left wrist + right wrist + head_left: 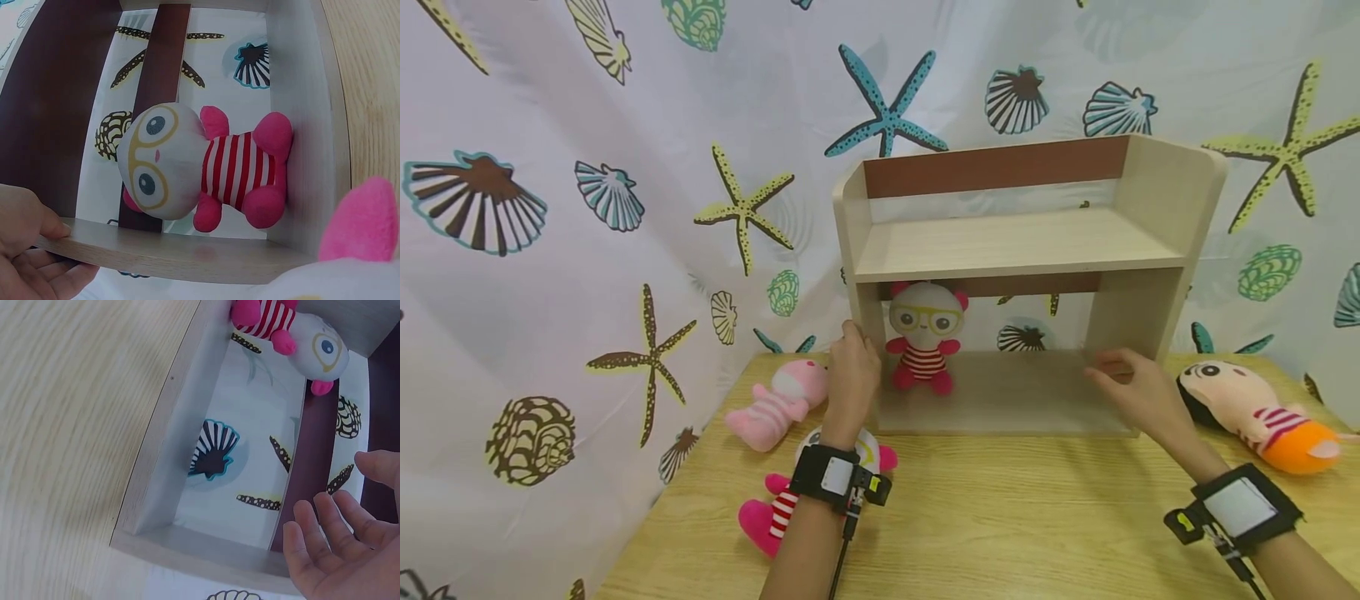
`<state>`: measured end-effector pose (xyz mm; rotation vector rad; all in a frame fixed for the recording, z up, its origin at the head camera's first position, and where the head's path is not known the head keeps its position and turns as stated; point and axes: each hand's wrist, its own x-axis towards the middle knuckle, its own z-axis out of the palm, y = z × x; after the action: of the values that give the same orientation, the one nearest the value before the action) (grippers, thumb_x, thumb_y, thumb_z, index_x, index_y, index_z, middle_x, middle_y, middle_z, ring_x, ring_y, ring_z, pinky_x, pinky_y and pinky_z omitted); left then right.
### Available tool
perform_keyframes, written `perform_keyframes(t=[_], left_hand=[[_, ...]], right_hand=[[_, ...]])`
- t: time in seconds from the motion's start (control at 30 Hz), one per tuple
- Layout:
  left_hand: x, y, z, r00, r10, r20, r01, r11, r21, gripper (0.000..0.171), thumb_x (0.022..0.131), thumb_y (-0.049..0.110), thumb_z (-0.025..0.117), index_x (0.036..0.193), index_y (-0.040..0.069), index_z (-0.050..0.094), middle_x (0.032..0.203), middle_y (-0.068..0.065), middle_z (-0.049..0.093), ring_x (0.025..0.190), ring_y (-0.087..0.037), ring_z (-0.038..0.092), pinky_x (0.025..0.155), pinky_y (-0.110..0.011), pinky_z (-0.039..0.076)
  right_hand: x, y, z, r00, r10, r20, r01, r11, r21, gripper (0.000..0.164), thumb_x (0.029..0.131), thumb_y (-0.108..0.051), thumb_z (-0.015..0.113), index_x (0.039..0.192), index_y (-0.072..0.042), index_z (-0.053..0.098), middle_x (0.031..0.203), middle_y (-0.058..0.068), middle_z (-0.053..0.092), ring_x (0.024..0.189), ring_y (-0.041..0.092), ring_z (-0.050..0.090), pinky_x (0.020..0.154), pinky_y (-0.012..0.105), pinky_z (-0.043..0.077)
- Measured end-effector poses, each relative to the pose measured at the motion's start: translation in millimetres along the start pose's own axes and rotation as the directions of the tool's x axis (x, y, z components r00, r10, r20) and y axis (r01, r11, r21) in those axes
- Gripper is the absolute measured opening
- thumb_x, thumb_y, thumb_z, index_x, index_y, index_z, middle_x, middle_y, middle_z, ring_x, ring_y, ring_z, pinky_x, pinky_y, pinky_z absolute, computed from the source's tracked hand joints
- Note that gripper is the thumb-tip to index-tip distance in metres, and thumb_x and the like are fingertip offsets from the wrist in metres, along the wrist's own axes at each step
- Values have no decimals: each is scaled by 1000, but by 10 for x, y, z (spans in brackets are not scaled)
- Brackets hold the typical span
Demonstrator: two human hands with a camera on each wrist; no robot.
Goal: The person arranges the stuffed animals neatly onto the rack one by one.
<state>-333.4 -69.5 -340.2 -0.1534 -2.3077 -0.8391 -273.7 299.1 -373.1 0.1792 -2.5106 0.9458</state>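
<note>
A small two-tier wooden shelf [1022, 242] stands on the table. My left hand [853, 375] grips the front edge of its left side panel, thumb on the inner face and fingers outside, as the left wrist view shows. Inside the lower tier, a panda plush toy [925, 333] with yellow glasses and a red-striped body sits upright against the left side. Near the right panel is my right hand [1135, 387], its fingers loosely spread and holding nothing. In the right wrist view the palm [350, 550] shows beside the panel.
A pink plush toy [775, 404] lies left of the shelf. Another pink-and-white plush [771, 525] lies partly hidden under my left forearm. A doll with an orange bottom [1262, 417] lies at the right. A patterned curtain [625, 333] hangs behind the table.
</note>
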Motion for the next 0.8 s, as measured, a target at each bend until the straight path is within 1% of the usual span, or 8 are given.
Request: perform_keyframes(t=[0.1,0.2,0.37,0.5,0.6,0.7,0.8], left_hand=[[8,-2,3,1000,9,-7,-9,1000,-8,11,99,2,55,99,-7,50,81,-31,63,79,-44,69,60,-52,55],[13,0,3,1000,15,-9,-15,1000,-13,11,99,2,55,98,-7,50,80,-31,63,78,-44,69,59,-51,55],[12,-1,3,1000,11,-4,-11,1000,-15,11,99,2,56,99,-7,50,80,-31,63,79,-45,69,60,-51,55],[2,-7,4,1000,3,-7,-3,1000,-16,12,99,3,56,99,-7,50,81,-31,63,80,-45,69,61,-52,55],[-4,-11,7,1000,-2,-7,1,1000,-10,12,99,4,56,100,-7,50,82,-31,63,80,-45,69,62,-52,55],[-5,-16,11,1000,4,-6,-5,1000,-10,12,99,4,56,100,-7,50,82,-32,64,80,-45,69,62,-52,55],[-6,-19,12,1000,12,-4,-12,1000,-18,12,99,4,55,100,-7,50,82,-31,64,80,-44,69,61,-51,55]], right_hand=[[-14,46,-42,1000,3,-8,-3,1000,-15,44,99,-32,63,120,7,62,113,29,65,97,45,65,74,54,53],[-27,105,-72,1000,12,-13,-13,999,-37,41,100,-31,63,117,6,63,110,28,66,95,44,66,71,50,54],[-45,174,-122,1000,25,-9,-25,998,-59,39,100,-30,62,115,5,65,107,27,68,92,42,66,65,41,53],[-55,212,-161,1000,28,-12,-29,997,-76,38,100,-30,62,113,6,66,105,27,68,91,42,66,63,37,52],[-68,245,-190,1000,24,-18,-26,996,-89,35,99,-27,62,110,6,67,103,27,69,91,43,66,64,38,52],[-85,286,-227,999,29,-16,-31,994,-102,35,100,-28,62,108,6,68,102,27,69,92,45,66,66,44,54],[-104,331,-272,999,35,-17,-37,992,-121,36,99,-28,62,106,7,68,101,27,69,91,46,65,67,46,54]])
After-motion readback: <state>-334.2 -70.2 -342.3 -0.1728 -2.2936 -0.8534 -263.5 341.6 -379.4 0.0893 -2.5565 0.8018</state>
